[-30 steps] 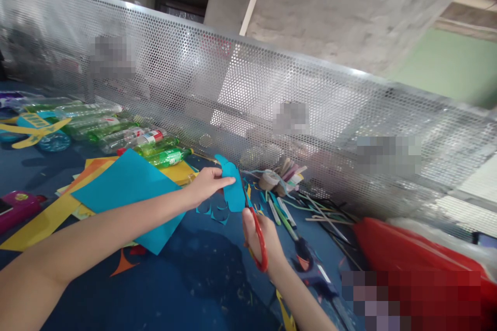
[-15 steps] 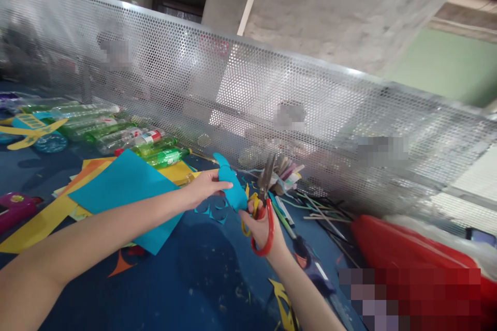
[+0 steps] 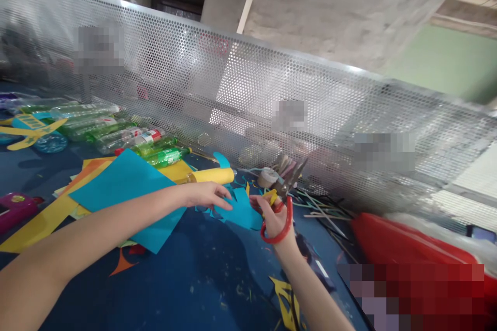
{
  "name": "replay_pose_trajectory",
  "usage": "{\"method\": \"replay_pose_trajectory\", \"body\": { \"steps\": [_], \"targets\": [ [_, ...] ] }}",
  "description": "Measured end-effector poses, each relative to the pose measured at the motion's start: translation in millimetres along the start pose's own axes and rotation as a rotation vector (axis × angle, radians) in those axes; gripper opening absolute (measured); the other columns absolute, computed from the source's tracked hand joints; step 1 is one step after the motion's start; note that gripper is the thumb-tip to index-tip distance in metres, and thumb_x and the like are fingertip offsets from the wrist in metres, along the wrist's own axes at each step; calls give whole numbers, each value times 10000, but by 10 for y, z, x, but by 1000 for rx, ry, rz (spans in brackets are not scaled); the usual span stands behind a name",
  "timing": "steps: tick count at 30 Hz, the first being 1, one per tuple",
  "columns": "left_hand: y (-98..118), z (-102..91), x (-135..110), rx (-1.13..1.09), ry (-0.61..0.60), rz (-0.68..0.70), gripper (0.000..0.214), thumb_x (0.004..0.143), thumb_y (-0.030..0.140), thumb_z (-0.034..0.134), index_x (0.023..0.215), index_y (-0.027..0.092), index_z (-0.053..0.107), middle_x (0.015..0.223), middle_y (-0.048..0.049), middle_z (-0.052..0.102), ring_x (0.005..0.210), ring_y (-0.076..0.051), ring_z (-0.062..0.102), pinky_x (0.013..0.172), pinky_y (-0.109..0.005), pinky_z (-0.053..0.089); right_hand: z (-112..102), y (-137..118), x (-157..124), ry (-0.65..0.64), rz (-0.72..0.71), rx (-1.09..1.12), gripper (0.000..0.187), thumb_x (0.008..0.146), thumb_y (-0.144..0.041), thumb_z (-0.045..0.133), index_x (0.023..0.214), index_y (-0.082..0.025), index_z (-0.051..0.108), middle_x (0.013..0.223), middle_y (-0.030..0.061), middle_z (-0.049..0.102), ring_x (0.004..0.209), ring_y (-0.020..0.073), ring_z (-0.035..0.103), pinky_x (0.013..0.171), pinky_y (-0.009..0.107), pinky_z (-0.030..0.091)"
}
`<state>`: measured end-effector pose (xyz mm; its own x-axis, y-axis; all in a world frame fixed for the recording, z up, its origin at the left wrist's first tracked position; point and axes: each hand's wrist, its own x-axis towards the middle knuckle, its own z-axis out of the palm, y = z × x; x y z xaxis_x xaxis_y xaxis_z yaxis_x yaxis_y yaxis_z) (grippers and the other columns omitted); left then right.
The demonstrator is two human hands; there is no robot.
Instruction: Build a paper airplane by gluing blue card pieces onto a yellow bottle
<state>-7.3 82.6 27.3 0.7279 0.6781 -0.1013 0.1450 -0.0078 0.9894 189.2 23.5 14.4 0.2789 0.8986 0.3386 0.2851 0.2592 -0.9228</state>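
Note:
My left hand (image 3: 209,196) has its fingers apart, beside the left edge of a cut piece of blue paper (image 3: 241,211), with nothing gripped in it. The scissors (image 3: 288,186), with red and yellow handles, hang in my right hand (image 3: 275,216), blades pointing up and away to the right. The thumb and fingertips of that hand are at the blue paper's right edge; whether they pinch it I cannot tell. Just beyond my left hand lies a tube wrapped in yellow (image 3: 213,176), a curved blue piece (image 3: 221,160) at its far side.
Sheets of blue paper (image 3: 128,191) and other colours lie left. Several plastic bottles (image 3: 166,156) line the base of a perforated metal screen (image 3: 166,62). A glue gun (image 3: 316,264), thin sticks (image 3: 326,212), a tape roll (image 3: 267,177) and a red bag (image 3: 411,243) are right.
My left hand has let go of the blue piece and drawn back a little. My right hand has shifted right with the scissors, their blades swinging rightward. The yellow-wrapped tube is now uncovered.

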Motion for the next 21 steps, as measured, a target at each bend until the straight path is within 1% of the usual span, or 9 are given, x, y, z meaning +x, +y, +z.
{"method": "replay_pose_trajectory", "body": {
  "steps": [2, 4, 7, 8, 10, 12, 15, 19, 21],
  "targets": [
    [8, 23, 12, -183, 26, 24, 226, 601, 292, 739, 781, 181, 659, 703, 17, 613, 586, -85, 539, 554, -201, 408, 32, 13, -12, 22, 48, -30, 396, 681, -557, 568, 768, -171, 558, 740, 57, 624, 727, 214, 604, 700, 341, 482],
    [22, 30, 33, -356, 89, 68, 214, 610, 239, 734, 791, 175, 639, 721, 8, 629, 642, -97, 573, 627, -224, 441, 75, 34, -30, 18, 106, -36, 479, 681, -657, 498, 759, -187, 548, 769, 71, 633, 760, 219, 607, 711, 342, 485],
    [44, 16, 66, -494, 198, 120, 230, 596, 166, 727, 803, 163, 625, 713, 0, 646, 641, -103, 589, 654, -240, 458, 140, 41, -80, -77, 207, 44, 543, 678, -740, 390, 678, -210, 509, 791, 92, 639, 811, 228, 612, 732, 349, 489],
    [51, 10, 75, -519, 223, 134, 237, 595, 154, 722, 813, 156, 630, 728, -10, 657, 647, -107, 594, 670, -247, 464, 158, 33, -105, -113, 219, 72, 542, 677, -745, 389, 659, -213, 497, 766, 87, 630, 790, 224, 612, 722, 346, 491],
    [66, 6, 86, -556, 258, 166, 235, 606, 144, 713, 832, 137, 645, 763, -34, 673, 667, -113, 602, 701, -258, 473, 188, 2, -168, -180, 232, 122, 526, 687, -736, 406, 643, -217, 478, 651, 41, 572, 657, 192, 590, 661, 332, 497],
    [81, 14, 89, -589, 291, 189, 224, 623, 135, 709, 839, 125, 653, 777, -45, 678, 661, -109, 599, 681, -246, 475, 212, -36, -239, -267, 271, 158, 522, 708, -731, 393, 650, -217, 467, 549, -17, 472, 509, 147, 509, 575, 313, 491],
    [100, 37, 83, -622, 330, 209, 201, 646, 119, 708, 838, 123, 652, 774, -42, 677, 633, -91, 594, 629, -215, 472, 244, -90, -336, -386, 298, 132, 536, 720, -740, 355, 638, -217, 437, 499, -49, 404, 437, 120, 426, 486, 283, 462],
    [113, 50, 77, -630, 350, 234, 173, 663, 106, 700, 827, 122, 649, 752, -37, 677, 633, -90, 609, 640, -213, 485, 263, -153, -401, -437, 244, 42, 545, 732, -745, 309, 642, -218, 419, 505, -39, 432, 455, 128, 448, 471, 271, 458],
    [110, 44, 81, -631, 351, 251, 166, 667, 106, 696, 825, 120, 648, 755, -39, 679, 643, -97, 617, 664, -228, 494, 256, -175, -401, -402, 190, -44, 563, 749, -742, 255, 640, -214, 418, 509, -30, 444, 453, 129, 459, 465, 270, 465]
  ]
}}
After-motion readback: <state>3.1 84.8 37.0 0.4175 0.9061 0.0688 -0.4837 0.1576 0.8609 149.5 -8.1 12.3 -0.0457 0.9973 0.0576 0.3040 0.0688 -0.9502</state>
